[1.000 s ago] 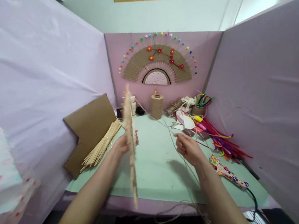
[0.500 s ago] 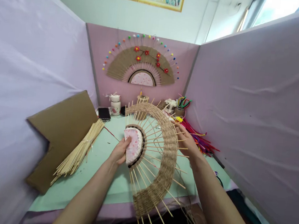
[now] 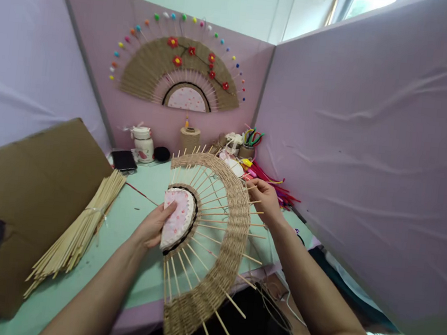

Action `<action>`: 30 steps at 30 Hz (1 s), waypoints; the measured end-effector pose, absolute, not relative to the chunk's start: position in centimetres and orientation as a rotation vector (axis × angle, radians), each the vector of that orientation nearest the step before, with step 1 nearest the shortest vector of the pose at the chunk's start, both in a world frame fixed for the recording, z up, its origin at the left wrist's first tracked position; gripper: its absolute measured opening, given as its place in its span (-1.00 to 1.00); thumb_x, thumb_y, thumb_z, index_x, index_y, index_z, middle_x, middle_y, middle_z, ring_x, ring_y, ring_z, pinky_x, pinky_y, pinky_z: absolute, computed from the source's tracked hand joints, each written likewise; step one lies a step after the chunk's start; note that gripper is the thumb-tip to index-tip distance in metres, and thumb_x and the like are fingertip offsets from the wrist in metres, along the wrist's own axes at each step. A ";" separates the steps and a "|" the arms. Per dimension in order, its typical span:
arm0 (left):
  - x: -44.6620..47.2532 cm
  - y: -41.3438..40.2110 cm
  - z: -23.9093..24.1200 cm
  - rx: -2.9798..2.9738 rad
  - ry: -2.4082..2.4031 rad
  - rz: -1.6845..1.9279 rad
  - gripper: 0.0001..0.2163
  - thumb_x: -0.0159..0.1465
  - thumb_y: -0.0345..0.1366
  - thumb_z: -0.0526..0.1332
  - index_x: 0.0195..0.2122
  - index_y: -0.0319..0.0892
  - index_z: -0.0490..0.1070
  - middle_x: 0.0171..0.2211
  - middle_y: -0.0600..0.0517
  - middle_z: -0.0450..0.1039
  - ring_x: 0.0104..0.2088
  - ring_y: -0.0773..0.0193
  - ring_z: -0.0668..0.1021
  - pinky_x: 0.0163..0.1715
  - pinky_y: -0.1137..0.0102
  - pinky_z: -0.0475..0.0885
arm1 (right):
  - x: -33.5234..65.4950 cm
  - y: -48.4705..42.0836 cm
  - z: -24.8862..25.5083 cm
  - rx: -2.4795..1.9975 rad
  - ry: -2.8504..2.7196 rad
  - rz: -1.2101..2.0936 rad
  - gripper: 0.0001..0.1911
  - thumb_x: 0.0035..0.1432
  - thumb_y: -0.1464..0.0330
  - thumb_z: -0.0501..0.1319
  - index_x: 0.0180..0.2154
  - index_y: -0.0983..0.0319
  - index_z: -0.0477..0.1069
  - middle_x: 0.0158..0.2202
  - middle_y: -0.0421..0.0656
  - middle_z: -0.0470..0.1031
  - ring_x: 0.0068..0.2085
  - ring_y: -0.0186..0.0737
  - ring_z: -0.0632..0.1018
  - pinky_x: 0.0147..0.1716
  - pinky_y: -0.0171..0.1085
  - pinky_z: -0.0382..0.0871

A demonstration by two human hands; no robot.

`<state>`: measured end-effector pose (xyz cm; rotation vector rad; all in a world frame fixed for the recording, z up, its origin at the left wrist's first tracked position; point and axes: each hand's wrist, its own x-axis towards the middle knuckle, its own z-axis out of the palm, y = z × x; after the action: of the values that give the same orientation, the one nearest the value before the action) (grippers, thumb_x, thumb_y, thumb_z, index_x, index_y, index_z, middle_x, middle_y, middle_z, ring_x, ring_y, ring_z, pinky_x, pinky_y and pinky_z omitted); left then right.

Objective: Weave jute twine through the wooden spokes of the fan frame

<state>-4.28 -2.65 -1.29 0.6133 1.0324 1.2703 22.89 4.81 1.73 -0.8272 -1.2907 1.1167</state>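
I see L hand point(image 3: 153, 228) clamping the woven twine fan point(image 3: 237, 217) by its padded hub point(image 3: 178, 218), over near edge of table point(image 3: 126, 253), prob. so spokes point(image 3: 236, 305) swing free; R hand point(image 3: 265, 197) pinches at its rim point(image 3: 247, 218), spoke or strand I can't tell. Twine cone point(image 3: 189, 140) upright behind.

Soft, moderate light, with a washed-out window and wide-angle stretch.
Daylight is admitted through the window point(image 3: 374, 5) at the upper right, where the glass is overexposed almost to white. The left partition point(image 3: 13, 76) is lit more brightly than the right partition point(image 3: 372, 124), on which creases are picked out by faint highlights. Detail is swallowed by near-black below the table point(image 3: 122, 218). The weave of the woven fan point(image 3: 236, 222) is rendered fairly clearly, while small things behind it are softened; the cardboard point(image 3: 35, 174) is stretched towards the left edge.
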 end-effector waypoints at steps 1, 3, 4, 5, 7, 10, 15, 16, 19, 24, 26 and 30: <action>-4.3 -2.8 -1.3 0.617 1.031 1.244 -0.89 0.25 -0.36 0.23 -0.22 -0.25 0.44 -0.38 -0.02 0.58 -0.49 0.34 0.58 -0.42 0.47 0.53 | 22.7 4.5 1.7 -0.851 -1.306 1.053 -0.74 -0.03 0.14 0.33 -0.48 0.20 0.44 -0.62 -0.31 0.28 -0.57 -0.41 0.25 -0.57 -0.39 0.11; -4.1 -3.2 -1.2 0.620 1.032 1.211 -0.90 0.24 -0.35 0.24 -0.23 -0.25 0.44 -0.39 -0.03 0.59 -0.50 0.33 0.57 -0.44 0.46 0.53 | 22.3 3.8 1.7 -0.889 -1.316 0.957 -0.76 0.00 0.17 0.30 -0.48 0.20 0.44 -0.59 -0.29 0.31 -0.55 -0.40 0.27 -0.55 -0.38 0.13; -4.0 -3.3 -1.1 0.617 1.032 1.206 -0.90 0.25 -0.36 0.23 -0.23 -0.25 0.44 -0.39 -0.04 0.59 -0.51 0.32 0.57 -0.45 0.46 0.53 | 22.2 3.5 1.7 -0.903 -1.315 0.919 -0.77 0.02 0.18 0.29 -0.49 0.20 0.43 -0.58 -0.29 0.32 -0.54 -0.39 0.27 -0.54 -0.37 0.14; -3.9 -3.5 -1.0 0.612 1.031 1.205 -0.90 0.25 -0.36 0.22 -0.23 -0.25 0.44 -0.39 -0.04 0.59 -0.51 0.32 0.57 -0.45 0.46 0.53 | 22.1 3.1 1.7 -0.917 -1.314 0.884 -0.78 0.03 0.19 0.28 -0.48 0.20 0.43 -0.58 -0.29 0.32 -0.54 -0.39 0.27 -0.53 -0.37 0.14; -3.8 -3.6 -0.7 0.597 1.033 1.206 -0.91 0.28 -0.38 0.18 -0.23 -0.25 0.43 -0.41 -0.04 0.58 -0.53 0.33 0.57 -0.47 0.47 0.52 | 22.3 2.7 1.8 -0.946 -1.330 0.829 -0.80 0.05 0.20 0.27 -0.46 0.19 0.44 -0.58 -0.29 0.31 -0.54 -0.39 0.25 -0.54 -0.37 0.14; -3.9 -3.7 -0.4 0.584 1.029 1.194 -0.90 0.31 -0.41 0.13 -0.23 -0.26 0.42 -0.43 -0.04 0.58 -0.55 0.33 0.57 -0.50 0.47 0.52 | 23.2 2.6 2.0 -0.971 -1.403 0.742 -0.84 0.06 0.23 0.26 -0.42 0.19 0.48 -0.54 -0.26 0.36 -0.53 -0.38 0.27 -0.53 -0.36 0.15; -4.1 -4.0 -0.2 0.625 1.012 1.105 -0.90 0.29 -0.45 0.13 -0.20 -0.29 0.40 -0.43 -0.06 0.58 -0.53 0.30 0.58 -0.49 0.45 0.54 | 24.9 2.8 2.3 -0.986 -1.507 0.584 -0.85 0.08 0.26 0.25 -0.34 0.20 0.51 -0.42 -0.19 0.48 -0.41 -0.29 0.42 -0.41 -0.32 0.28; -4.1 -4.0 -0.2 0.636 1.015 1.086 -0.90 0.29 -0.47 0.14 -0.20 -0.29 0.39 -0.43 -0.07 0.58 -0.53 0.30 0.58 -0.49 0.44 0.54 | 25.1 2.8 2.4 -0.979 -1.539 0.553 -0.85 0.09 0.27 0.25 -0.34 0.21 0.51 -0.40 -0.18 0.50 -0.39 -0.28 0.44 -0.39 -0.31 0.29; -4.0 -4.1 -0.2 0.666 1.021 1.049 -0.91 0.28 -0.48 0.15 -0.20 -0.31 0.38 -0.43 -0.08 0.58 -0.53 0.29 0.59 -0.48 0.44 0.54 | 25.7 2.6 2.6 -0.936 -1.641 0.456 -0.86 0.12 0.27 0.25 -0.34 0.20 0.51 -0.37 -0.17 0.53 -0.35 -0.26 0.48 -0.33 -0.28 0.32; -3.9 -4.1 -0.3 0.683 1.030 1.028 -0.90 0.26 -0.48 0.18 -0.19 -0.30 0.37 -0.44 -0.08 0.57 -0.53 0.29 0.58 -0.48 0.45 0.54 | 26.3 2.1 3.3 -0.930 -1.701 0.225 -0.83 0.15 0.24 0.26 -0.40 0.20 0.48 -0.44 -0.19 0.49 -0.43 -0.29 0.44 -0.38 -0.28 0.30; -3.9 -4.1 -0.2 0.685 1.043 1.024 -0.91 0.26 -0.48 0.18 -0.20 -0.30 0.37 -0.45 -0.07 0.57 -0.54 0.30 0.58 -0.49 0.46 0.54 | 26.5 1.8 3.8 -0.930 -1.730 0.164 -0.82 0.15 0.24 0.27 -0.41 0.20 0.48 -0.46 -0.19 0.48 -0.44 -0.29 0.44 -0.39 -0.28 0.30; -4.0 -4.2 -0.1 0.701 1.049 0.996 -0.91 0.26 -0.47 0.19 -0.20 -0.30 0.37 -0.46 -0.07 0.57 -0.55 0.31 0.58 -0.50 0.47 0.54 | 27.1 1.5 5.2 -0.919 -1.860 0.176 -0.85 0.18 0.27 0.25 -0.38 0.20 0.48 -0.42 -0.18 0.50 -0.40 -0.28 0.46 -0.36 -0.28 0.30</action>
<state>-3.98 -4.18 -0.07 0.7015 1.0490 0.9959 27.08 1.53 5.20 -0.9192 -1.8596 0.1759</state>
